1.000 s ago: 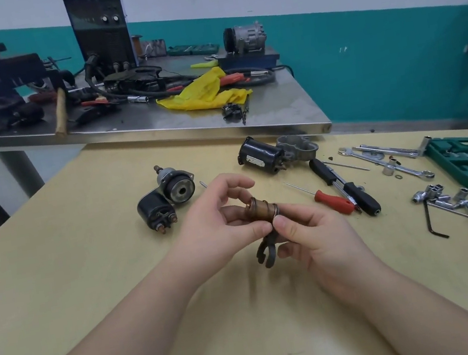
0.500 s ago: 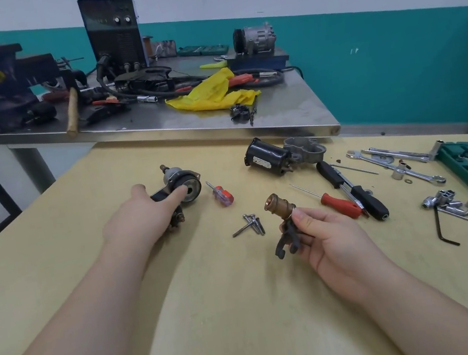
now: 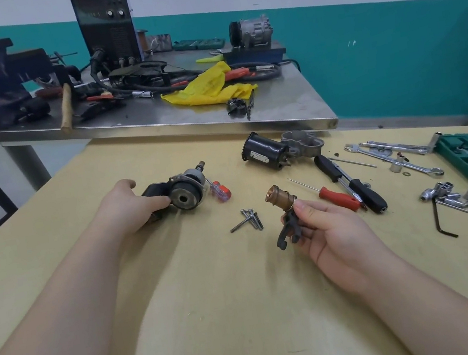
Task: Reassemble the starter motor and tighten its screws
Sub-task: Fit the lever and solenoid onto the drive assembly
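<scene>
On worktop [image 3: 189, 324]: my left hand [image 3: 126, 206] grips solenoid [image 3: 180, 191]; right hand [image 3: 324, 224] pinches plunger [image 3: 279, 197]. Risk: fork [image 3: 289, 231] slips off.

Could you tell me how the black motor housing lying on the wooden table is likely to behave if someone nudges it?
The black motor housing lies on its side and looks cylindrical, so it may roll. The grey cast bracket lying against it would probably block rolling that way. It looks like metal, so likely heavy for its size and stiff.
</scene>
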